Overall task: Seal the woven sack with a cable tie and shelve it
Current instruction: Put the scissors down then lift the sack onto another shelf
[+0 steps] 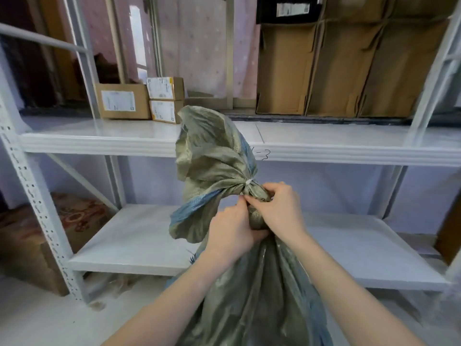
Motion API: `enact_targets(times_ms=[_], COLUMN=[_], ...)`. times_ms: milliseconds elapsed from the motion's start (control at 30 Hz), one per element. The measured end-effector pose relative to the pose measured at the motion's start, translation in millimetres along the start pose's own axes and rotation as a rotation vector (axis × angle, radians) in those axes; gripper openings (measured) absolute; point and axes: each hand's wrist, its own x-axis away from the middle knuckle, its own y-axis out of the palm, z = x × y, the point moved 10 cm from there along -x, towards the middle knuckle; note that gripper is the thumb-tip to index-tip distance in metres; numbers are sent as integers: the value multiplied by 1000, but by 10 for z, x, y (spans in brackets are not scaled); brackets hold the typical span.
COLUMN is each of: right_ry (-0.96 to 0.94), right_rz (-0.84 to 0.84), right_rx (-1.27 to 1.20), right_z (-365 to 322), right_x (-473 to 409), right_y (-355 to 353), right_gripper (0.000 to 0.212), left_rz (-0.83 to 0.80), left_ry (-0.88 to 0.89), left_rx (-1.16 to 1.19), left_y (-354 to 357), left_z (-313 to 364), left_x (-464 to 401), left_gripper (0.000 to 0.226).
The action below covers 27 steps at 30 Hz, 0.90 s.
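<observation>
I stand in front of a white metal rack (pixel 37 196) with two bare shelves in view, the upper shelf (pixel 99 138) at about the height of the sack's flared mouth and the lower shelf (pixel 139 240) behind my hands. The floor (pixel 50 318) under it is pale. Behind the rack the wall is covered in pinkish sheeting. Three small boxes (pixel 139 99) sit at the back left of the upper shelf, two of them stacked; each carries a white shipping label, too blurred to read. To the upper right, flattened cartons (pixel 349 68) stand upright in a row, with a dark box bearing another unreadable label above them. On the front edge of the upper shelf, just right of the sack, there is handwriting that looks like "-3"; anything before it is hidden by the fabric. At lower left a patterned red and tan bundle (pixel 74 216) rests on a brown box.

The sack (pixel 249 283), grey-green with blue stripes, stands in front of me, off the shelves. A white tie (pixel 249 182) cinches its neck. My left hand (pixel 229 228) is closed around the gathered neck below the tie. My right hand (pixel 277 203) grips the neck beside it, fingertips pinched right at the tie.
</observation>
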Motion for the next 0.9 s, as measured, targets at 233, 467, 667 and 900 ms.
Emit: enact_targets(times_ms=[233,467,667,900], right_ry=[-158,-279,-98,-112], right_rz=[-40,-75,-187,-85], right_rx=[27,-57,582,533], right_z=[-820,-1268,-846,-1025], right_x=[-191,-242,-100,-60], right_y=[-285,-827,-1146,-1309], right_gripper=[24,63,114,105], left_rz=[212,291,378,415], left_ry=[18,151,163,195], left_rx=[168,290,339,435], left_y=[-864,-1548,-2156,-2584], left_z=[76,385,618,926], left_x=[-254,-515,-737,-843], left_gripper=[42,23,26,22])
